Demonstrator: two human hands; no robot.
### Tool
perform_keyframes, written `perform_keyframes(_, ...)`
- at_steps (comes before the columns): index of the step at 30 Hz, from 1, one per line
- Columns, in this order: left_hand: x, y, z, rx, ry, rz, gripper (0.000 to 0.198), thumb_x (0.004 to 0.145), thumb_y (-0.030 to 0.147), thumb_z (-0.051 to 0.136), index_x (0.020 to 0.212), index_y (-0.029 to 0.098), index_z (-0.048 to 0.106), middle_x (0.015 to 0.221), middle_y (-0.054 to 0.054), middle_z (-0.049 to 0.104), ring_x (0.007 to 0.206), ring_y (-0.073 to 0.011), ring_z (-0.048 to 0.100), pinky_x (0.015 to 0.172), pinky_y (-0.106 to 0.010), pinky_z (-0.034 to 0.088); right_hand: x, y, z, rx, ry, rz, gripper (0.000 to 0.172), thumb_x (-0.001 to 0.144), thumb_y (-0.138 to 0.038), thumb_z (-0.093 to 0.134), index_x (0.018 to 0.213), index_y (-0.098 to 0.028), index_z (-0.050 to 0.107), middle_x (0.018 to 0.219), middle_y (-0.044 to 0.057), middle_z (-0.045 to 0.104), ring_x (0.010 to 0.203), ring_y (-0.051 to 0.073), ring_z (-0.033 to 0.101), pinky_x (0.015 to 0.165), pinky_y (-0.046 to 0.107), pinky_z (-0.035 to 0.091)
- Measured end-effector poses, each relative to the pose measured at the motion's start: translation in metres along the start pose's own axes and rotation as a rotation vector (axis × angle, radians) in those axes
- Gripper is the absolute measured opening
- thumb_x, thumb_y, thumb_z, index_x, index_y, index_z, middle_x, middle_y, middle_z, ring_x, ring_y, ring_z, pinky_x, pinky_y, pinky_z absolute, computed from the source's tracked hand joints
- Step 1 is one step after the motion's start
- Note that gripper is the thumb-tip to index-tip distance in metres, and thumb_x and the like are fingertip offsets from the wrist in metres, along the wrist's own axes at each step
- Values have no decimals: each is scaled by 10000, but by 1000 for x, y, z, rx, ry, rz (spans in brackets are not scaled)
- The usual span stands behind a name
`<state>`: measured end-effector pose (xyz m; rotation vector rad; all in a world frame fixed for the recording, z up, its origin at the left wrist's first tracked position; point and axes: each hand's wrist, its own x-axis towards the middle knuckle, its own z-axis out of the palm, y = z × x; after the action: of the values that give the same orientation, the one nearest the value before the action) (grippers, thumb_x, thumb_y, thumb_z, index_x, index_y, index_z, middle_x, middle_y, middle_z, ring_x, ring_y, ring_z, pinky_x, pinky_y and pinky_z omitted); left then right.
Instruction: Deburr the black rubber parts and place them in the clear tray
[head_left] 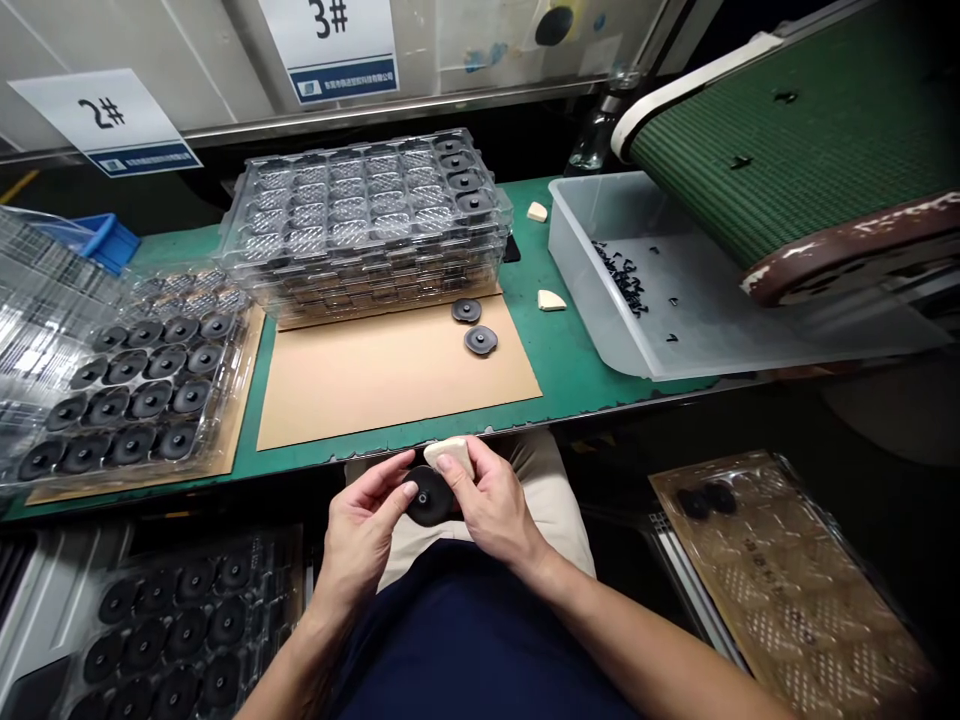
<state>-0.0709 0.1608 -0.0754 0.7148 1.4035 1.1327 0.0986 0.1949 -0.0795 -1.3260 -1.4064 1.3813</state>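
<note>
My left hand [367, 515] grips a round black disc-shaped part [429, 497] by its edge, thumb on its face near the small central hub. In my right hand [495, 495] is a cream-coloured wedge-shaped pad [450, 455], pinched between thumb and fingers and held against the disc's upper edge. Both hands are above my lap, just short of the bench edge. Two similar discs, an upper disc [466, 311] and a lower disc [481, 341], lie on the brown cardboard sheet [375, 385] ahead.
Clear blister trays [360, 220] are stacked behind the cardboard. A disc-filled tray [142, 390] stands left, another tray [172, 630] below it. At right are two cream wedges [551, 300], a translucent bin [600, 320] with small black bits, a green conveyor [787, 150] and a lower tray [795, 590].
</note>
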Motion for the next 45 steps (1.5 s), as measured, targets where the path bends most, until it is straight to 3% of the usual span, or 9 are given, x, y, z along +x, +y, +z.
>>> perform_keyframes(5, -3, 8, 8, 43, 72, 32, 309, 777, 358, 867, 1033, 196, 803, 941, -54, 792, 851, -182, 706, 760, -240, 560, -5, 2, 8, 55, -64, 21, 316, 1022, -521, 557, 988, -213, 621, 807, 0, 622, 682, 143, 554, 582, 233, 463)
perform_keyframes(9, -1, 0, 13, 21, 69, 15, 284, 802, 372, 850, 1016, 193, 803, 983, -62, 795, 863, -186, 709, 759, -235, 558, -6, 7, 14, 82, -23, 22, 304, 1012, -510, 580, 987, -212, 631, 803, 1, 639, 666, 142, 554, 598, 235, 464)
perform_keyframes(16, -4, -13, 13, -132, -62, -71, 416, 906, 385, 741, 1283, 211, 719, 1268, -112, 729, 1185, -277, 666, 996, -348, 545, 6, 20, 9, 75, 96, 41, 305, 980, -498, 616, 979, -195, 648, 841, 19, 674, 724, 167, 596, 649, 254, 493)
perform_keyframes(20, -8, -12, 16, -183, -180, -91, 588, 839, 305, 803, 1398, 239, 632, 1351, -110, 675, 1089, -261, 684, 833, -305, 595, 6, 22, 8, 49, 109, 49, 271, 975, -469, 626, 961, -199, 648, 828, 13, 667, 705, 159, 590, 639, 249, 489)
perform_keyframes(23, -8, -11, 20, -42, -146, -78, 605, 790, 284, 834, 1363, 229, 647, 1136, -81, 740, 812, -199, 687, 613, -255, 568, 2, 19, 11, 51, 49, 62, 220, 969, -435, 641, 954, -215, 654, 777, -13, 640, 622, 139, 580, 554, 230, 470)
perform_keyframes(26, -7, -10, 22, 58, -93, -87, 512, 792, 341, 834, 1258, 182, 694, 856, -46, 734, 657, -169, 636, 515, -234, 519, 0, 15, 12, 74, -14, 85, 219, 978, -442, 626, 962, -225, 649, 723, -35, 612, 526, 123, 564, 468, 218, 446)
perform_keyframes(32, -2, -9, 20, 30, -28, -120, 394, 755, 426, 865, 1012, 139, 781, 736, -32, 694, 558, -128, 575, 433, -201, 447, 0, 16, 9, 106, -19, 98, 305, 967, -509, 643, 916, -208, 636, 773, -13, 621, 611, 119, 564, 495, 193, 477)
perform_keyframes(39, 7, -8, 8, -87, 28, -251, 467, 785, 419, 847, 1150, 137, 776, 1011, -125, 775, 686, -172, 689, 521, -254, 586, 13, 23, 6, 162, -28, 158, 406, 975, -586, 580, 1023, -184, 619, 868, 33, 707, 616, 145, 652, 469, 219, 548)
perform_keyframes(45, 22, 7, -1, -212, 69, -211, 600, 793, 358, 852, 1328, 165, 659, 1074, -110, 774, 812, -190, 739, 720, -311, 648, 44, 28, -26, 9, 67, 51, 404, 1016, -555, 518, 1092, -173, 624, 888, 69, 736, 689, 170, 702, 533, 238, 573)
